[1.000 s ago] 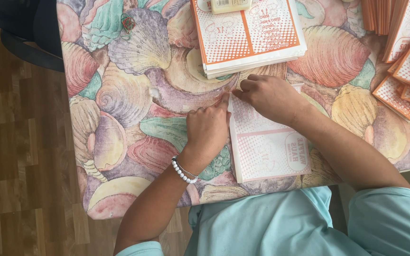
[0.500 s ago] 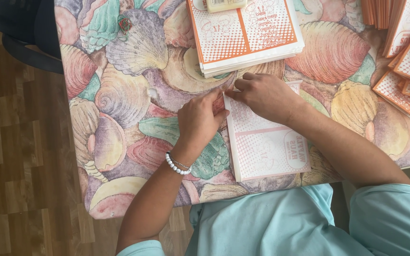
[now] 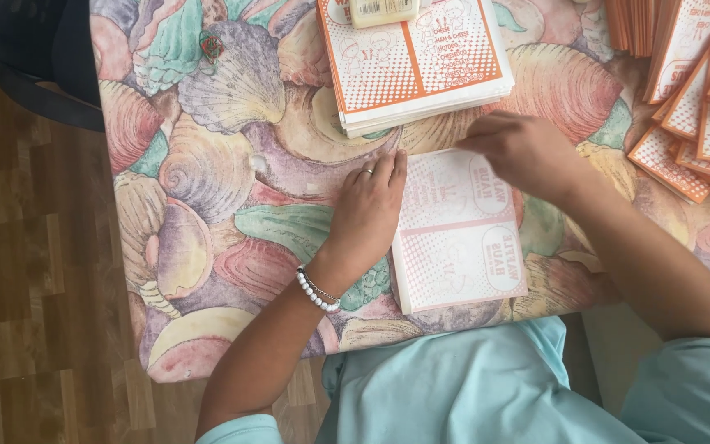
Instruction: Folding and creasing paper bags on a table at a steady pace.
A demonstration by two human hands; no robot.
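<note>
A flat orange-and-white printed paper sheet [image 3: 462,247] lies on the shell-patterned tablecloth [image 3: 232,164] right in front of me. My left hand [image 3: 367,210], with a ring and a white bead bracelet, lies flat along the sheet's left edge, fingers stretched out and close together. My right hand [image 3: 523,152] hovers over the sheet's top edge. It is blurred, its fingers curled and pointing left, and I cannot make out whether it pinches the paper.
A stack of the same printed sheets [image 3: 412,74] sits just beyond, with a small pale bottle [image 3: 381,10] on top. More orange sheets [image 3: 700,99] fan out at the right. A small red-and-green object [image 3: 211,45] lies far left. A dark chair [image 3: 26,74] stands on the wooden floor [image 3: 34,288].
Both hands were together at the sheet's top left corner. My right hand has swept right along the top edge, and my left hand has flattened beside the sheet's left edge.
</note>
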